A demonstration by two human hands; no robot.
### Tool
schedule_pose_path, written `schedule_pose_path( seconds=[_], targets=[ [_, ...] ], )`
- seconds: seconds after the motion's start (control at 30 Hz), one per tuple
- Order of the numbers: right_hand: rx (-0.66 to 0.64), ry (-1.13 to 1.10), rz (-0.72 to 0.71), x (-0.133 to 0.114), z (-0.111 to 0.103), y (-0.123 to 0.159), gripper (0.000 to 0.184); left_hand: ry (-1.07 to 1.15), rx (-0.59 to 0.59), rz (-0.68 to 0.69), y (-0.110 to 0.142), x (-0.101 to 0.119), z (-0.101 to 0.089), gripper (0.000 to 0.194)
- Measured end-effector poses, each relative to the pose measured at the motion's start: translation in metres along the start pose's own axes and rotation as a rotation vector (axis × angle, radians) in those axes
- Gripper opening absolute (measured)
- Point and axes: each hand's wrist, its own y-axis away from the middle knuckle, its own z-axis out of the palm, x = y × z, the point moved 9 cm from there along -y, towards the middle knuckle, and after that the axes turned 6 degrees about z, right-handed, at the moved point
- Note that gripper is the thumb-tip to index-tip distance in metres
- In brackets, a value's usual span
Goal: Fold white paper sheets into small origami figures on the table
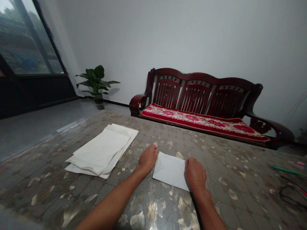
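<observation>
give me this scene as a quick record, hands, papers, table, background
left hand: at the left edge of the small lined paper, contact unclear
right hand: on its right edge
small lined paper: flat between the hands
paper stack: uneven, left of the left hand
table: patterned, partly glossy
background: potted plant, wooden bench

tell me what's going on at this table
Someone is handling a small piece of lined paper on the patterned table. Their left hand is curled by its left edge, and their right hand covers part of the right edge. A loose stack of larger sheets lies to the left.
</observation>
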Motion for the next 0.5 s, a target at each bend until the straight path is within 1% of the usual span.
schedule_pose_path(
  seconds=[0.07, 0.1, 0.13, 0.17, 0.23, 0.27, 0.33, 0.4, 0.5],
  targets=[
    [-0.002, -0.001, -0.001, 0.000, -0.001, 0.000, 0.019, -0.018, 0.088, 0.152, 0.005, 0.020, -0.006, 0.021],
    [-0.002, -0.003, -0.002, 0.000, -0.001, 0.000, 0.019, -0.016, 0.103, 0.255, 0.010, 0.035, -0.005, 0.021],
    [-0.002, -0.006, -0.005, 0.000, -0.001, 0.000, 0.020, -0.004, 0.081, 0.359, 0.016, 0.050, 0.001, 0.021],
    [-0.004, -0.008, -0.006, -0.001, -0.001, 0.000, 0.019, 0.008, 0.032, 0.450, 0.022, 0.064, 0.009, 0.020],
    [-0.014, -0.010, -0.011, -0.001, 0.000, 0.000, 0.018, 0.006, -0.044, 0.588, 0.035, 0.089, 0.025, 0.028],
    [-0.018, -0.009, -0.013, -0.001, 0.000, 0.000, 0.018, -0.013, -0.067, 0.623, 0.041, 0.098, 0.033, 0.036],
    [-0.020, -0.009, -0.023, -0.001, 0.000, 0.000, 0.017, -0.059, -0.095, 0.634, 0.047, 0.107, 0.045, 0.050],
    [-0.024, -0.015, -0.027, -0.002, 0.000, 0.000, 0.017, -0.098, -0.124, 0.612, 0.050, 0.108, 0.055, 0.060],
    [-0.028, -0.028, -0.018, 0.000, 0.002, -0.001, 0.017, -0.128, -0.174, 0.562, 0.053, 0.101, 0.062, 0.067]
  ],
)
